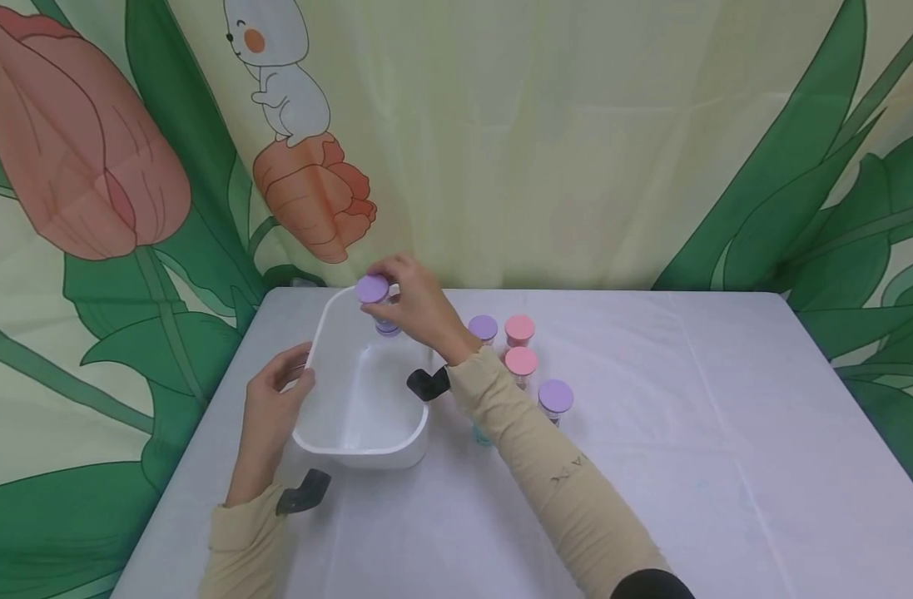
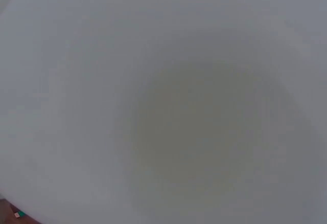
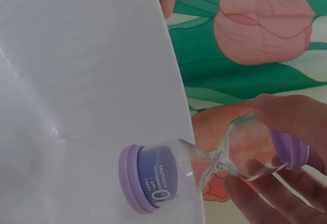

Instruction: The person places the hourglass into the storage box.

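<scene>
While the right hand (image 1: 419, 308) is above the far end of the white basin (image 1: 362, 399), we find it pinching a purple-capped sand timer (image 3: 214, 160) between thumb and fingers near one end cap. We observe the timer tilted, its lower cap within the basin's rim; we cannot tell whether it touches the wall. In the right wrist view we read "10 minutes" on the bulb farther from the fingers, which holds bluish-purple sand.

We record the left hand (image 1: 272, 408) with thumb and fingers touching the basin's left side. We cannot tell how firmly they close on it; the left wrist view shows mainly a blurred, pale surface.

To the basin's right, on the white-covered counter (image 1: 688, 466), we note two purple-capped timers (image 1: 556, 398), two pink-capped timers (image 1: 520, 363) and a teal item (image 1: 482, 435), partly hidden by the right sleeve (image 1: 561, 457). Behind the counter we note a printed curtain (image 1: 538, 166) with tulips and a rabbit.
</scene>
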The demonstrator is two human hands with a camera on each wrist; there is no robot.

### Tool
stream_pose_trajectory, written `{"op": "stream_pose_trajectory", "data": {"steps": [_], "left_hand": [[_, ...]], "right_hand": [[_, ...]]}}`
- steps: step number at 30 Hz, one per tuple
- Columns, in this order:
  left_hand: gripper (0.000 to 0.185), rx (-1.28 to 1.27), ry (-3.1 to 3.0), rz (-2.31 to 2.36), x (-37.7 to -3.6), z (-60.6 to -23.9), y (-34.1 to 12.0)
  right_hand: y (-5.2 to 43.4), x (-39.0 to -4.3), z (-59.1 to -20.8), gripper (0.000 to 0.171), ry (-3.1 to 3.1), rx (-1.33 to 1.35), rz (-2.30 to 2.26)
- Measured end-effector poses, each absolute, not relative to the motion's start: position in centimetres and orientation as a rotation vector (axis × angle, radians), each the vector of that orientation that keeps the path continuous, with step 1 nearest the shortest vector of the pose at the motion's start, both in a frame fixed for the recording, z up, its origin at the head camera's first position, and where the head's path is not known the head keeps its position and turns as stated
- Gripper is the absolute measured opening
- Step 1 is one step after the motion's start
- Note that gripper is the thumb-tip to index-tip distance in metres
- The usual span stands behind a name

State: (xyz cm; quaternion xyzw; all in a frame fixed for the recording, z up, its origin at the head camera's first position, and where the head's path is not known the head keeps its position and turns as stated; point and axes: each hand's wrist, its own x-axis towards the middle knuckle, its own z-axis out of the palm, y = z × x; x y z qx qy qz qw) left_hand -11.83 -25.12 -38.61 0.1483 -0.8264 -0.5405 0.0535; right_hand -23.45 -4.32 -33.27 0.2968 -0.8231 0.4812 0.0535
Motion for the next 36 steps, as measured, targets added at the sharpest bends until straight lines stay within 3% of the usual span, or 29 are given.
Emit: {"op": "stream_pose_trajectory", "data": {"steps": [36], "left_hand": [[0.044,0.449,-2.513,-1.632,-11.9,-38.7,-25.0]], "right_hand": [[-7.1,-25.4,-35.4,0.042,-2.814,0.89,1.317]]}}
